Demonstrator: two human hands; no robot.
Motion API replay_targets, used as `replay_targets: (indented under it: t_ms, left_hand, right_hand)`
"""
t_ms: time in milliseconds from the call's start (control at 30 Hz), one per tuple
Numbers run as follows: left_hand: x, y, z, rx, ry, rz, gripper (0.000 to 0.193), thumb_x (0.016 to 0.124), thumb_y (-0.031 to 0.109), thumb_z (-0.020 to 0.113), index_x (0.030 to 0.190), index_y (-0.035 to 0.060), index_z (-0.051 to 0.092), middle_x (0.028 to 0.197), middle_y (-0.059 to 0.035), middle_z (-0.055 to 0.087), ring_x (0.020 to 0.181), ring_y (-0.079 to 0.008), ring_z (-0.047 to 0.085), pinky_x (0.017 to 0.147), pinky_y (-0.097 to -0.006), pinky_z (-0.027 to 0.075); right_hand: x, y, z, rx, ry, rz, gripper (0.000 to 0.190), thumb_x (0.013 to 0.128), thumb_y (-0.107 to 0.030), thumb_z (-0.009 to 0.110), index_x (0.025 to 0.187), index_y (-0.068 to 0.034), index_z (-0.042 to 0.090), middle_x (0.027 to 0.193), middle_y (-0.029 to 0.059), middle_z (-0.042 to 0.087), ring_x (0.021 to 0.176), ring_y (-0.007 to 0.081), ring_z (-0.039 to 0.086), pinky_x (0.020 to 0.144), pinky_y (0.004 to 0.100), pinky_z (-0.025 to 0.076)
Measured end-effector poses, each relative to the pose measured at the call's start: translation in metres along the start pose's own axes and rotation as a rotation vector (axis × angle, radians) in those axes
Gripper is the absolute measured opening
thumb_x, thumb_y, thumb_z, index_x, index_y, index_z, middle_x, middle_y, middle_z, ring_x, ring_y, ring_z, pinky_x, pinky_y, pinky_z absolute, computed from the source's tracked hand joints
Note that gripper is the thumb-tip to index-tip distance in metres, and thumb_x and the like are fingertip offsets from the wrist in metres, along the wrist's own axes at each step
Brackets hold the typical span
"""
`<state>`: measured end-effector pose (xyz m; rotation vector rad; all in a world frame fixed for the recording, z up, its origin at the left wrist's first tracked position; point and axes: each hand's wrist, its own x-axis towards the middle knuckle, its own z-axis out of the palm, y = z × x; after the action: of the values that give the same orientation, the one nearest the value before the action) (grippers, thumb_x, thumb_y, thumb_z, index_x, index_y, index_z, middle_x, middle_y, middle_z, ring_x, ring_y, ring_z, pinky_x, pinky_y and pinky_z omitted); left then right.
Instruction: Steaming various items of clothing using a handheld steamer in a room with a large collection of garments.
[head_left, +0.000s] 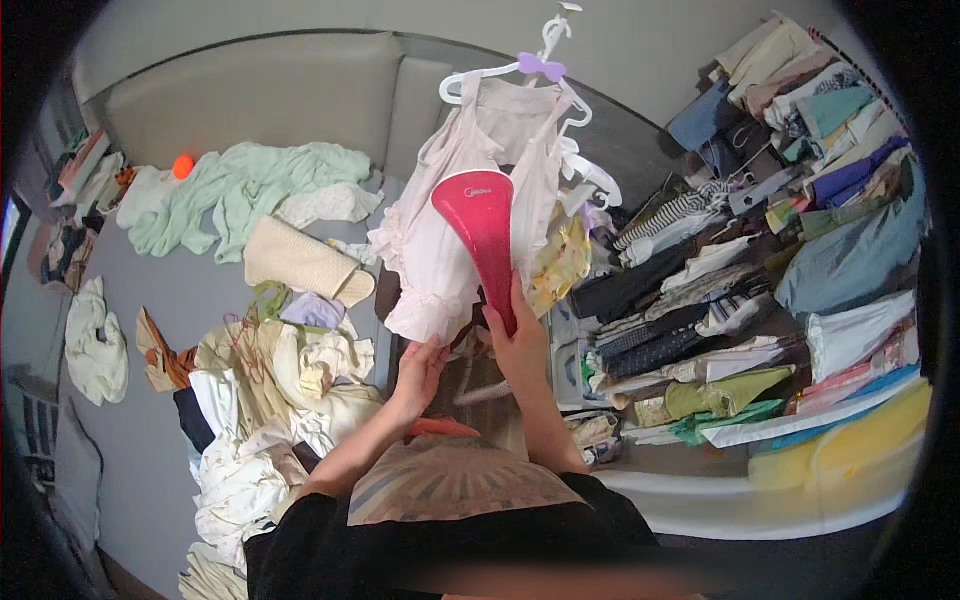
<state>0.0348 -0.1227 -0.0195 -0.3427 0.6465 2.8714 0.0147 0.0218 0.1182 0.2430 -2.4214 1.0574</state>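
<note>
A pale pink sleeveless garment (427, 247) with ruffled edges hangs from a white hanger (495, 73) that has a purple bow. Its lower hem is pinched between the thumb and fingers of my left hand (420, 379). My right hand (521, 349) grips the handle of a red Midea handheld garment steamer (480, 217). The steamer's broad head is in front of the garment and covers part of its middle; whether the two touch, I cannot tell. A yellow patterned garment (562, 259) hangs behind, near more white hangers (589, 169).
On the left, a grey bed (150, 480) carries a heap of cream and white clothes (247, 465), mint-green clothing (262, 180), a folded beige knit (296, 259) and an orange ball (183, 166). Shelves on the right hold many hanging and folded clothes (675, 330).
</note>
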Motion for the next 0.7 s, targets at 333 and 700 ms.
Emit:
replay_targets:
  t_ms: [333, 700]
  left_hand:
    - [0.006, -0.008, -0.014, 0.020, 0.026, -0.074, 0.010, 0.095, 0.010, 0.061, 0.104, 0.0094, 0.056, 0.102, -0.0024, 0.066, 0.096, -0.0138, 0.061, 0.094, -0.0313, 0.047]
    - [0.042, 0.052, -0.084, -0.210, 0.078, -0.032, 0.009, 0.090, 0.009, 0.067, 0.090, 0.0110, 0.059, 0.075, 0.0018, 0.063, 0.069, -0.0099, 0.062, 0.073, -0.0266, 0.056]
  right_hand:
    - [0.004, -0.013, -0.014, -0.039, -0.199, 0.103, 0.061, 0.089, -0.024, 0.068, 0.143, -0.009, 0.044, 0.102, 0.0231, 0.067, 0.092, 0.0371, 0.067, 0.078, 0.0393, 0.052]
    - [-0.057, 0.025, -0.046, 0.004, -0.269, 0.120, 0.064, 0.089, -0.033, 0.064, 0.146, -0.014, 0.041, 0.103, 0.0224, 0.067, 0.091, 0.0412, 0.066, 0.078, 0.0425, 0.052]
